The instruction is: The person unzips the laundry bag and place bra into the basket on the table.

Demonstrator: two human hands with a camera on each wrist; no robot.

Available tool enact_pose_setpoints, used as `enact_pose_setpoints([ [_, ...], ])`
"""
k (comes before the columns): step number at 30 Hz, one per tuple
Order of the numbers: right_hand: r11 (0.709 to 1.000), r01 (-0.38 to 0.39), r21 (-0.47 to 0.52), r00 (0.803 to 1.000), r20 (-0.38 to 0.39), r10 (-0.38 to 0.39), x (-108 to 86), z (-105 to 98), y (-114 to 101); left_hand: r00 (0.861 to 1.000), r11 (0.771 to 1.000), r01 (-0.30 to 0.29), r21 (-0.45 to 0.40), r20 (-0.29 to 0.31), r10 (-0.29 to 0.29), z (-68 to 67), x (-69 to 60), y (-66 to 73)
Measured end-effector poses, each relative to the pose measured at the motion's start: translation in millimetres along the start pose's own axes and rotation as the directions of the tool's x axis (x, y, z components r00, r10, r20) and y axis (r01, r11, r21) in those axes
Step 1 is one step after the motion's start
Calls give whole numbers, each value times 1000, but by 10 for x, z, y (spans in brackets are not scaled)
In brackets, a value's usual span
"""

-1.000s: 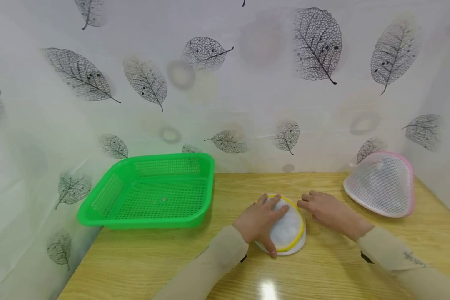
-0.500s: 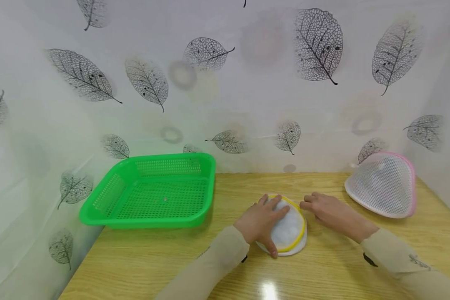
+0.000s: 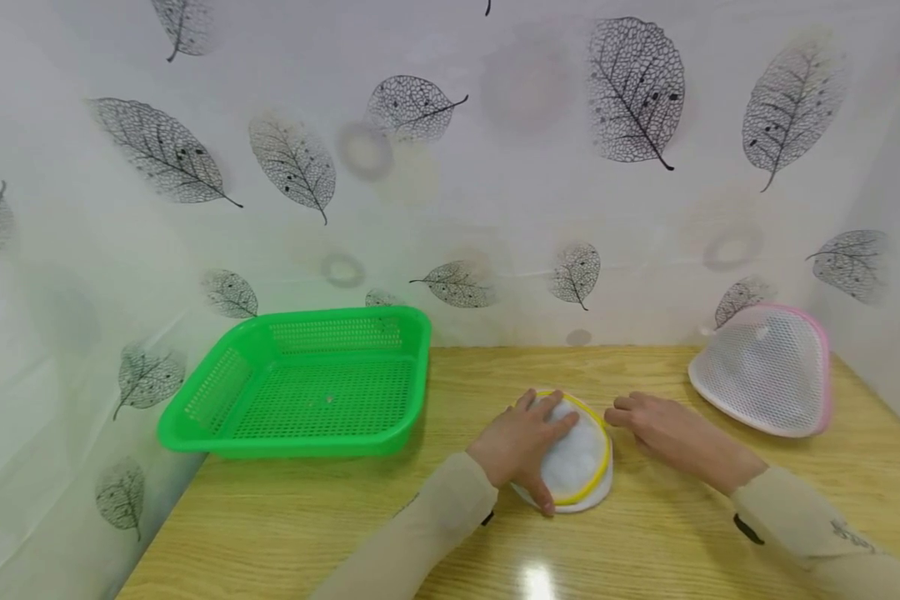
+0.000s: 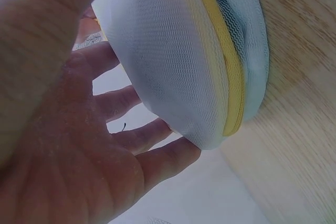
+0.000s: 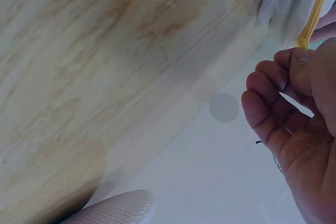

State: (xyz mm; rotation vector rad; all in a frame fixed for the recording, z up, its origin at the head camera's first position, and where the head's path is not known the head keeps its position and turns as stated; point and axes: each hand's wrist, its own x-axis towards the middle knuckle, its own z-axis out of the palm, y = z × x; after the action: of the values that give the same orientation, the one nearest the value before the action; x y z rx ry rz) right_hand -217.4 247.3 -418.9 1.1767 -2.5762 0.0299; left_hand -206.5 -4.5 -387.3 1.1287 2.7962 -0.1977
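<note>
A round white mesh laundry bag (image 3: 573, 454) with a yellow zipper band (image 3: 604, 467) lies on the wooden table. My left hand (image 3: 521, 446) rests on its left side, fingers spread over the top and thumb near the front rim. In the left wrist view, those nearly straight fingers (image 4: 165, 158) touch the white mesh. At the bag's right edge, my right hand (image 3: 660, 429) has its fingers curled. The right wrist view has its thumb and forefinger (image 5: 299, 61) pinching the end of the yellow zipper (image 5: 310, 27); any zipper pull is hidden beneath them.
A green plastic basket (image 3: 292, 446) stands on the left of the table. Toward the back right sits another mesh laundry bag (image 3: 761, 375), white with a pink edge. A leaf-printed white sheet (image 3: 495, 192) hangs behind the table (image 3: 330, 525).
My right hand has shifted slightly right and toward me along the bag's right edge. The left hand and the bag stay in place.
</note>
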Motion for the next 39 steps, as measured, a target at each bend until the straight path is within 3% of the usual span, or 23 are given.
enact_pose_setpoints([
  [12,998,-37,56,998,45,35,-13,-9,-18,1000,1000,7,-21,18,-7,8,-1,-5],
  [25,994,-90,65,996,26,89,-53,4,-57,1000,999,8,-45,10,-8,9,-9,-13],
  [39,994,-72,86,997,-8,73,-67,28,-69,1000,997,14,-79,7,-14,31,10,-17],
])
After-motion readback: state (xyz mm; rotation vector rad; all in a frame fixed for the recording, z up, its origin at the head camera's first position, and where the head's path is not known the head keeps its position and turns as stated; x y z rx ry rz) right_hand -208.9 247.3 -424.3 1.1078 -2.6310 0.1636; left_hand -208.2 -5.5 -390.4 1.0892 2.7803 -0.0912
